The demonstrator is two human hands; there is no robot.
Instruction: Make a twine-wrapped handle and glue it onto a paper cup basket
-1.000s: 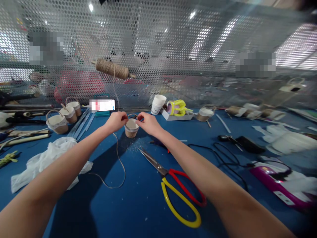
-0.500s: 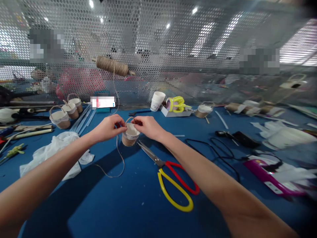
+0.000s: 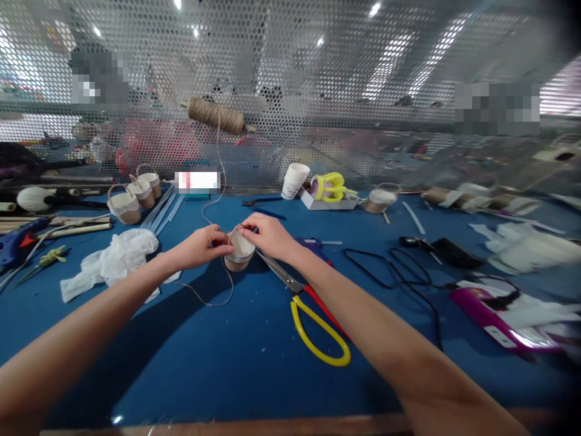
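Observation:
A small basket (image 3: pixel 236 264), a cup with a brown lower wall, white lining and a thin cord handle, sits between my two hands on the blue table. At its left rim, my left hand (image 3: pixel 204 245) pinches the edge with thumb and fingers. My right hand (image 3: pixel 269 235) reaches over the right side, its fingertips closed on the cord handle (image 3: pixel 233 229). Just right of the basket lie big scissors (image 3: pixel 290 283) with one yellow and one red handle, the red one partly behind my right forearm. A loose strand of twine (image 3: pixel 230 290) curls on the table beside the basket.
A twine spool (image 3: pixel 215 115) hangs at the perforated metal screen. Similar baskets (image 3: pixel 124 209) stand back left, near white cloth (image 3: pixel 115 257). White cups (image 3: pixel 295 180), a box with yellow-handled scissors (image 3: pixel 331 203), a black cable (image 3: pixel 422 290) and a purple device (image 3: pixel 485 315) lie to the right.
The camera view has shifted slightly. Both hands stay at the basket; its cord handle now leans lower toward the left, with my right fingertips further over the opening.

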